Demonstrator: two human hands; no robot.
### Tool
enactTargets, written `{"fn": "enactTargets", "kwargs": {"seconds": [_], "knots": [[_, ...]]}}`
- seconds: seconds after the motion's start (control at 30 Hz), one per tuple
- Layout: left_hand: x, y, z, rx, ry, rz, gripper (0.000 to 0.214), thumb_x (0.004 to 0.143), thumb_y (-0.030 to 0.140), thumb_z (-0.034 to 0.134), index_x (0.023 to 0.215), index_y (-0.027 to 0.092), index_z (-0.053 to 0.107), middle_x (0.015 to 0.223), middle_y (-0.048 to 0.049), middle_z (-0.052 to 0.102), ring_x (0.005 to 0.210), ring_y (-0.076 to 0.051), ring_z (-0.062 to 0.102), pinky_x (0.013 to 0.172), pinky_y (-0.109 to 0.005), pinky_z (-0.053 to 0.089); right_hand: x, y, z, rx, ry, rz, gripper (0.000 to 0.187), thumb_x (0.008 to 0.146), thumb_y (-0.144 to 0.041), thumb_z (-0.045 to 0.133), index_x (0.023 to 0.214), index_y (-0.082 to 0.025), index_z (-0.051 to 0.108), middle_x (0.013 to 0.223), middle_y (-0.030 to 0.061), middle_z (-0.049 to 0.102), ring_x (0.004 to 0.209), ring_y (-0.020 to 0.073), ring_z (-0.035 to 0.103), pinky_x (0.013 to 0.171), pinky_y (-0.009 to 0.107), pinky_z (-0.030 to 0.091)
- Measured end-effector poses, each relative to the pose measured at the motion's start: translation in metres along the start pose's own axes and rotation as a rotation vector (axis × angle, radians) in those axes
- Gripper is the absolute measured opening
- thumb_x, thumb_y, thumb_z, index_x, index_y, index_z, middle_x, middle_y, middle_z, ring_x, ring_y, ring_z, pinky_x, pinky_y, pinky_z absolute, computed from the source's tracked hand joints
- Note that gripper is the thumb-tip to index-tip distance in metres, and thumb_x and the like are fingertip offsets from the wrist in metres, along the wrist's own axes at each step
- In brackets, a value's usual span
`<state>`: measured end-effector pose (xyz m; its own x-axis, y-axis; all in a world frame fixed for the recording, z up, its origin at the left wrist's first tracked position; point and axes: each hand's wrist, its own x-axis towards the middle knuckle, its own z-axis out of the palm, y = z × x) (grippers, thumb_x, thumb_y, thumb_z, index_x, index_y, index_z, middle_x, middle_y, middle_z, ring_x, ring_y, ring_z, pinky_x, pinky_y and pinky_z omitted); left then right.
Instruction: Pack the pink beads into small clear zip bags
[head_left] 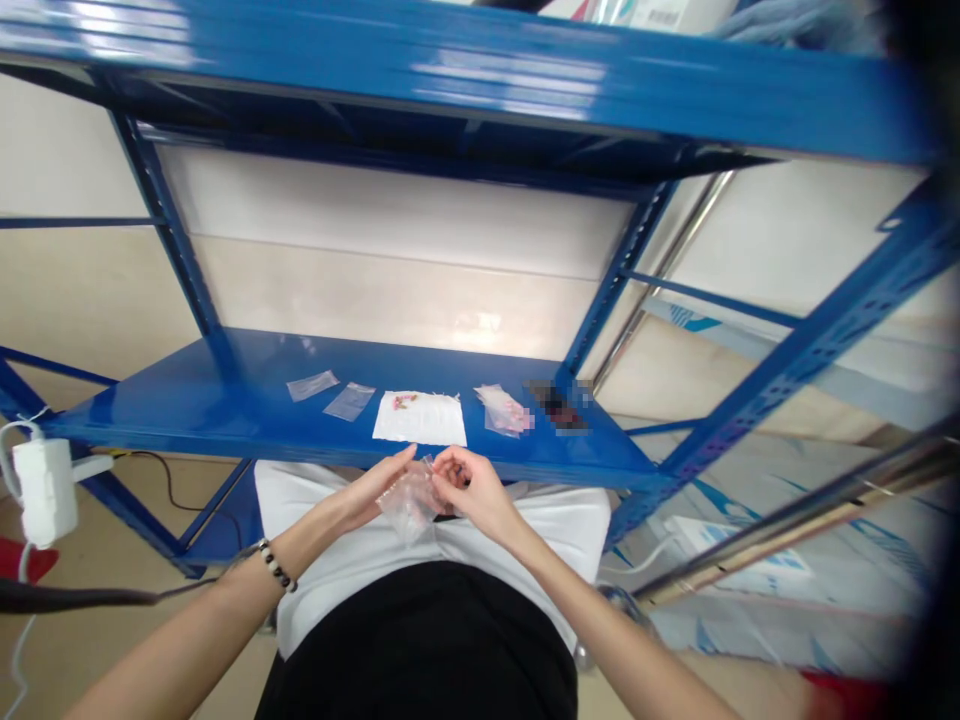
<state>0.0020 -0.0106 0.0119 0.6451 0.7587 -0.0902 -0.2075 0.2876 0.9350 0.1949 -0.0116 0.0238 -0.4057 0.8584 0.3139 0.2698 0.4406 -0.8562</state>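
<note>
Pinching clear plastic bag (409, 507) between left hand (371, 490) and right hand (476, 492), both partly closed.

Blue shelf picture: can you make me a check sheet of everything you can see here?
surface: blue metal shelf, shiny
job's things: clear plastic bag at the hands; two flat clear bags; printed white paper; pile of bags with pink contents
clutter: blurred dark item
hands: left hand, right hand, both at the bag
cables: white power adapter, dark cord
surroundings: cream wall
</note>
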Motion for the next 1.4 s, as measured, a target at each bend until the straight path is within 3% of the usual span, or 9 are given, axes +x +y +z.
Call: {"fn": "enactTargets", "kwargs": {"seconds": [0.13,0.3,0.53,0.67,0.8,1.1,1.23,1.4], "knots": [[0.001,-0.009,0.003,0.189,-0.058,0.010,0.043,0.082,0.044,0.067,0.106,0.009,0.067,0.108,-0.0163,0.070,0.098,-0.027,0.067,0.077,-0.033,0.052,-0.008,0.013,0.003,-0.088,0.066,-0.055,0.004,0.082,-0.016,0.059,0.084,-0.018,0.061,0.078,0.0004,0.063,0.070,0.0134,0.056,0.063,0.024,0.042],[0.005,-0.012,-0.009,0.471,-0.085,0.066,0.038,0.089,0.040,0.059,0.108,0.008,0.068,0.102,-0.0126,0.071,0.095,-0.023,0.065,0.082,-0.032,0.050,-0.011,0.015,0.004,-0.156,-0.005,-0.130,0.011,0.083,-0.010,0.056,0.085,-0.019,0.061,0.086,0.0021,0.065,0.074,0.0140,0.058,0.067,0.025,0.046],[0.003,-0.006,-0.008,0.827,0.052,0.279,0.032,0.093,0.034,0.050,0.104,0.011,0.068,0.105,-0.0089,0.070,0.099,-0.022,0.061,0.091,-0.033,0.046,-0.013,0.017,0.007,-0.204,-0.084,-0.286,0.030,0.089,-0.009,0.052,0.113,-0.022,0.065,0.108,0.0074,0.067,0.096,0.0189,0.063,0.082,0.033,0.052],[0.003,-0.010,-0.004,0.887,0.130,0.324,0.032,0.095,0.034,0.045,0.102,0.012,0.067,0.099,-0.0081,0.070,0.093,-0.021,0.062,0.088,-0.032,0.047,-0.013,0.012,0.004,-0.188,-0.022,-0.315,0.031,0.091,-0.011,0.051,0.114,-0.023,0.067,0.109,0.0076,0.068,0.102,0.0196,0.062,0.091,0.037,0.051],[0.001,-0.010,-0.002,0.885,0.126,0.345,0.033,0.097,0.035,0.042,0.103,0.013,0.067,0.099,-0.0076,0.070,0.094,-0.021,0.062,0.088,-0.031,0.047,-0.015,0.010,0.004,-0.185,0.043,-0.331,0.032,0.091,-0.011,0.049,0.115,-0.024,0.067,0.108,0.0083,0.066,0.102,0.0195,0.062,0.091,0.037,0.051],[-0.001,-0.012,0.005,1.028,0.163,0.317,0.029,0.097,0.032,0.042,0.092,0.014,0.064,0.089,-0.0055,0.069,0.083,-0.018,0.062,0.078,-0.026,0.046,-0.015,0.013,0.003,-0.169,-0.043,-0.278,0.038,0.087,-0.001,0.042,0.102,-0.021,0.070,0.103,0.0073,0.068,0.094,0.0180,0.065,0.085,0.034,0.054],[-0.006,-0.013,0.007,1.152,0.228,0.346,0.023,0.095,0.025,0.042,0.103,0.017,0.063,0.097,-0.0063,0.069,0.090,-0.020,0.064,0.081,-0.027,0.047,-0.017,0.015,0.005,-0.222,-0.068,-0.301,0.046,0.081,0.002,0.042,0.109,-0.022,0.070,0.108,0.0063,0.070,0.102,0.0190,0.065,0.092,0.036,0.053],[-0.002,-0.018,-0.002,1.180,0.273,0.418,0.037,0.094,0.018,0.041,0.129,0.020,0.054,0.123,-0.0083,0.064,0.113,-0.022,0.059,0.096,-0.032,0.046,-0.016,0.017,0.005,-0.329,-0.057,-0.372,0.053,0.082,0.000,0.042,0.123,-0.025,0.065,0.122,0.0052,0.067,0.117,0.0208,0.060,0.103,0.042,0.048]]}}
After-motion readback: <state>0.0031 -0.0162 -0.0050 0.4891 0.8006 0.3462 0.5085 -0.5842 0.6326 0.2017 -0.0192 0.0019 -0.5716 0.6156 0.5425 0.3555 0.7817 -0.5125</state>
